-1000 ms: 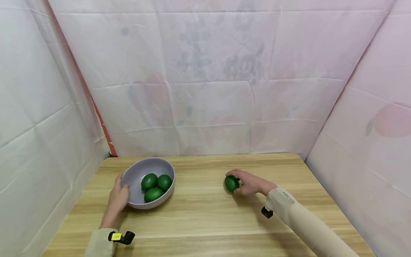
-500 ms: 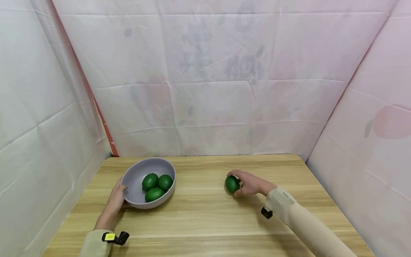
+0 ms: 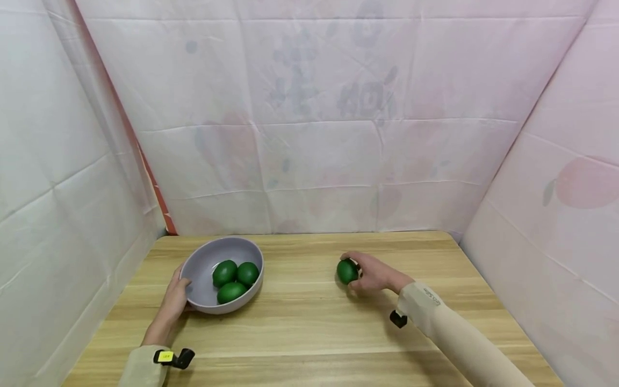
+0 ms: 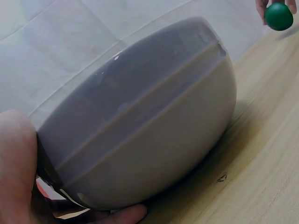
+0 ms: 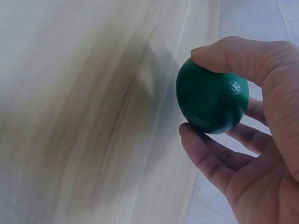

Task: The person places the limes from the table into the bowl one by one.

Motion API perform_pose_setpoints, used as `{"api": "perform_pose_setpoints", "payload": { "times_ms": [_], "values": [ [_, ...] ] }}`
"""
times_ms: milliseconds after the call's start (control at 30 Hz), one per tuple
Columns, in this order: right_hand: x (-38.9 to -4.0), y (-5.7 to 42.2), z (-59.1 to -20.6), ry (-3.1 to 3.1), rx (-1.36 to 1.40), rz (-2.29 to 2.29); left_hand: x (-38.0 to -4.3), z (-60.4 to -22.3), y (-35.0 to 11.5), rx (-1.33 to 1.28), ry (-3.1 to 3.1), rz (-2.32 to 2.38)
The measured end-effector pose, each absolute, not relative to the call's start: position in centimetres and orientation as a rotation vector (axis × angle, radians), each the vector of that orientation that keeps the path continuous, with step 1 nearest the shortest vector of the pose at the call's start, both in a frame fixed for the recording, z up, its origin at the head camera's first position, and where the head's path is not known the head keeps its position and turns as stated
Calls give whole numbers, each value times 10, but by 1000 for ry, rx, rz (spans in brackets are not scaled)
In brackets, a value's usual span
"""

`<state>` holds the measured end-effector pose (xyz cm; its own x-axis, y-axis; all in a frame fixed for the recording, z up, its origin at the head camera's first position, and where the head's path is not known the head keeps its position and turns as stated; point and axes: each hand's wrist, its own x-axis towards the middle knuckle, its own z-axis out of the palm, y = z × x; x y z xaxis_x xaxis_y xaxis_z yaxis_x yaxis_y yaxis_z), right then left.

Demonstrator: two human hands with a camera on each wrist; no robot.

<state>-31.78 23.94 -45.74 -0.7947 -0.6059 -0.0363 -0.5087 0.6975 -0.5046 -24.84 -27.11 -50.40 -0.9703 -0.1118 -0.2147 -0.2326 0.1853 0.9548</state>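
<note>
My left hand [image 3: 173, 296] grips the left side of a grey-purple bowl [image 3: 199, 293], thumb over the rim. In the left wrist view fingers [image 4: 128, 214] reach under the bowl's outer wall [image 4: 154, 135]. Three dark green limes lie in the bowl: one at back left [image 3: 224, 273], one at right [image 3: 247, 274], one in front [image 3: 231, 293]. Well to the right, my right hand [image 3: 372, 272] pinches another shiny green lime [image 3: 347, 271] between thumb and fingers. The right wrist view shows this lime [image 5: 212, 95] held at its sides, its shadow on the table beyond.
Everything stands on a wood-grain table [image 3: 300, 333]. Pale printed sheets [image 3: 309, 161] hang behind it and along both sides. Each sleeve carries a black wrist mount, the left mount [image 3: 174, 357] with a yellow label.
My left hand has shifted at the bowl, its thumb now on the rim and its fingers lower. My right hand keeps its hold on the lime, which has moved only slightly.
</note>
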Motion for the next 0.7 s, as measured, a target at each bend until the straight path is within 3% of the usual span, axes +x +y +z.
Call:
{"api": "perform_pose_setpoints", "payload": {
  "times_ms": [700],
  "values": [
    [-336, 188, -419, 2667, -909, -819, -247, -498, -269, -389, 2311, 1937]
  ]
}}
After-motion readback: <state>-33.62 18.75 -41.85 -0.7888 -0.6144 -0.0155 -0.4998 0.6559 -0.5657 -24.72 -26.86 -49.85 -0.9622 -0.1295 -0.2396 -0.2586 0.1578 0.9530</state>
